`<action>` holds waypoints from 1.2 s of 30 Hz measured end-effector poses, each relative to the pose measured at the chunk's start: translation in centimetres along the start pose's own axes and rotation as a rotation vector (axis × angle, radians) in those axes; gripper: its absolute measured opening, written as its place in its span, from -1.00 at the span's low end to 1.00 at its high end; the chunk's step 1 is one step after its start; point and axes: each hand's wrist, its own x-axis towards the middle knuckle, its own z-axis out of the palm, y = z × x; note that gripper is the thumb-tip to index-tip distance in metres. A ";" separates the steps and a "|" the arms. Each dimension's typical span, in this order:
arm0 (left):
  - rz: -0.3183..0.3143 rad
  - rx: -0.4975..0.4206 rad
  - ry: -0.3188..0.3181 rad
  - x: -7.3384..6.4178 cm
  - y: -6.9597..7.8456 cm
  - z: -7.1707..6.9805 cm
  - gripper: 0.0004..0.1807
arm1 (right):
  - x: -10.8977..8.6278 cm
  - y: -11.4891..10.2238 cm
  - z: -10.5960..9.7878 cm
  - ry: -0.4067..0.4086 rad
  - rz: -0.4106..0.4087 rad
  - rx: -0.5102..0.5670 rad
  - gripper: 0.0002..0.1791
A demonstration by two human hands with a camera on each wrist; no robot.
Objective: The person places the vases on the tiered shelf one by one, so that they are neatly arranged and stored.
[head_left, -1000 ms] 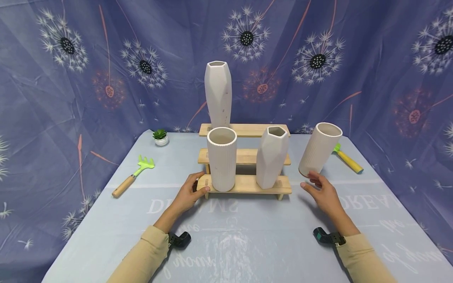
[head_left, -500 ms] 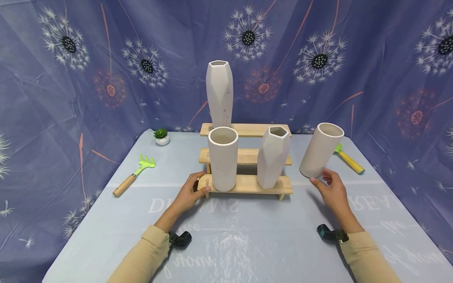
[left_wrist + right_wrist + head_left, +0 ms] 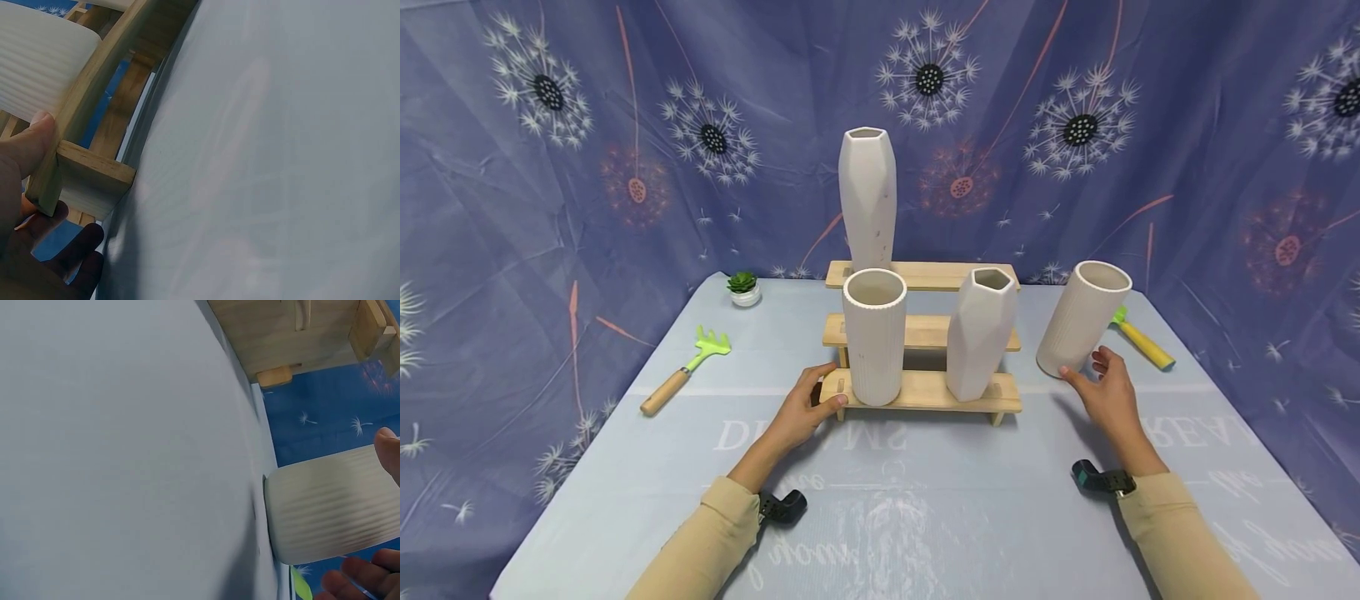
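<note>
A three-tier wooden stand stands mid-table. My left hand grips the left end of its lowest shelf, thumb on top and fingertips beneath, as the left wrist view shows. On that shelf are a white ribbed cylindrical vase and a white faceted vase; a taller faceted vase stands on the top shelf. Right of the stand, a second ribbed vase is on the table. My right hand is spread round its lower part, thumb in front and loosely bent fingers along its right side.
A green hand fork with a wooden handle and a small potted succulent lie to the left on the table. Behind the right-hand vase is a yellow-handled green tool. A dandelion-print curtain hangs behind.
My right hand has moved from the front of the right-hand vase round to its right side, with the thumb now overlapping its base. My left hand stays on the shelf end.
</note>
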 end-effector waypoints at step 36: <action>0.001 -0.004 0.002 1.1 -3.9 0.2 -0.29 | 3.1 0.0 1.5 0.062 0.037 0.051 0.03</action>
